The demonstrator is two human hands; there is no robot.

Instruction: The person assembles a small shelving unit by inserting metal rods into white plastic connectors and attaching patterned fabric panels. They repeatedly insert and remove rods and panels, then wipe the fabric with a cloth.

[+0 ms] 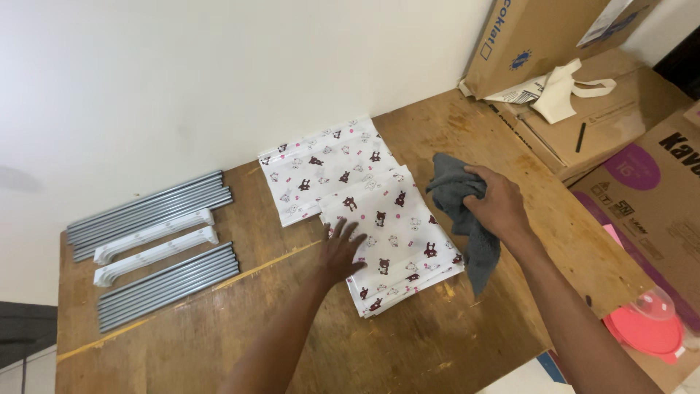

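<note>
Here your right hand (498, 198) grips the grey cloth (461, 219) closed, hanging over the printed fabric's (394, 241) right edge; your left hand (341, 250) lies flat, fingers spread, on its left edge, holding nothing.

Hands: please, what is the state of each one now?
Left hand: open, flat on the printed folded fabric.
Right hand: closed, holding a grey cloth.

Cloth (461, 211) grey; fabric (394, 241) white, dark-red and pink animal print; rods (149, 208) grey; brackets (154, 244) white; table (219, 335) brown wood.
</note>
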